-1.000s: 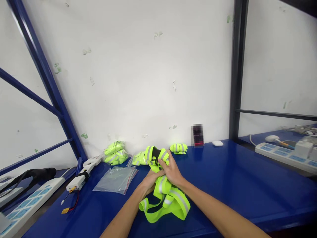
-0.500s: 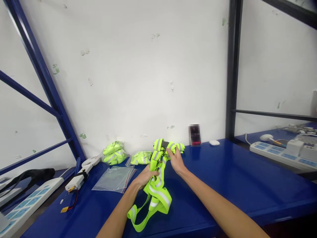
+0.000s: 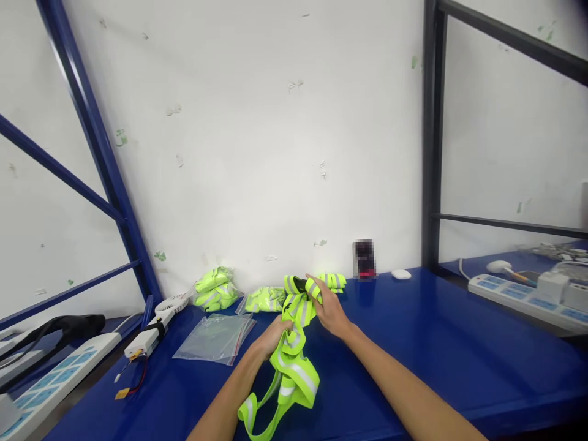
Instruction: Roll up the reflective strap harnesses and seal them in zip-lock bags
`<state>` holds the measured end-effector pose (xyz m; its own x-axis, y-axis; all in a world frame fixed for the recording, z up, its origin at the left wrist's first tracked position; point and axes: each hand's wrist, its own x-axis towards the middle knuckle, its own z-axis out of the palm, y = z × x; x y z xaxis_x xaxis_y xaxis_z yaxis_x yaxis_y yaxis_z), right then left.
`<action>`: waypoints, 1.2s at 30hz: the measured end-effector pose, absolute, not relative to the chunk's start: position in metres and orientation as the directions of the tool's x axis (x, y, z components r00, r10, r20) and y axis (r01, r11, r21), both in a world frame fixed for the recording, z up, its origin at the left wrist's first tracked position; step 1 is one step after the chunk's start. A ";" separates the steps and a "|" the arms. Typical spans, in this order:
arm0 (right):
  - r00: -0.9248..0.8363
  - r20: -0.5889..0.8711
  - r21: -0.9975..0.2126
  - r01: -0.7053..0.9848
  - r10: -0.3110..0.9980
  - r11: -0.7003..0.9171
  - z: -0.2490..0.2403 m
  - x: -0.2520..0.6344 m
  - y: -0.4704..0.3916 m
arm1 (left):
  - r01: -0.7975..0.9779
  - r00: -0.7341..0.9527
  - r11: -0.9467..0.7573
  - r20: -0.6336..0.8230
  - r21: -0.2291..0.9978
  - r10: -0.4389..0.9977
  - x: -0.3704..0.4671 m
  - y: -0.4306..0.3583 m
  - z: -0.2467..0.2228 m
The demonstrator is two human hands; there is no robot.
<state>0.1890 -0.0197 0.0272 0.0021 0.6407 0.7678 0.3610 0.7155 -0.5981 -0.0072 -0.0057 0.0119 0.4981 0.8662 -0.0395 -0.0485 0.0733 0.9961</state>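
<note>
Yellow-green reflective straps (image 3: pixel 298 372) with silver stripes hang and lie loosely over the blue table in front of me. My left hand (image 3: pixel 275 334) pinches the straps at mid-length. Higher up, my right hand (image 3: pixel 328 306) has its fingers around the upper part of the same straps, close to a dark piece partly hidden by the fingers. Behind my hands lies a bagged yellow-green bundle (image 3: pixel 265 299). Another bagged bundle (image 3: pixel 215 289) rests farther left by the wall. Flat clear zip bags (image 3: pixel 214 338) lie left of my left hand.
On the left are a small white fan (image 3: pixel 172 303), a white device with wires (image 3: pixel 146 338) and a power strip (image 3: pixel 64 373). A dark blurred box (image 3: pixel 364 259) and a white case (image 3: pixel 401 274) stand near the wall. Another power strip (image 3: pixel 523 300) is at right.
My right hand's fingers have shifted over the dark piece and now cover more of the upper strap. The view has tilted slightly, so the surroundings sit lower and a little to the right.
</note>
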 end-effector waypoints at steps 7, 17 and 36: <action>-0.297 0.738 -0.476 0.407 0.606 0.780 0.024 0.189 -0.021 | -0.112 0.451 0.170 -0.102 0.979 0.886 -0.002 -0.012 0.017; -0.219 0.627 -0.696 0.273 0.747 0.664 0.032 0.171 -0.044 | -0.222 0.380 0.065 0.025 0.973 0.925 -0.002 -0.015 0.015; -0.084 0.506 -0.854 0.090 0.858 0.513 0.027 0.170 -0.029 | -0.230 0.368 -0.121 0.202 0.966 0.908 0.000 -0.009 0.011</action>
<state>0.1705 -0.0292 0.0265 -0.0842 0.8582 0.5064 0.0895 0.5127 -0.8539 -0.0002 -0.0086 0.0110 0.3680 0.9077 0.2018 -0.2305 -0.1212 0.9655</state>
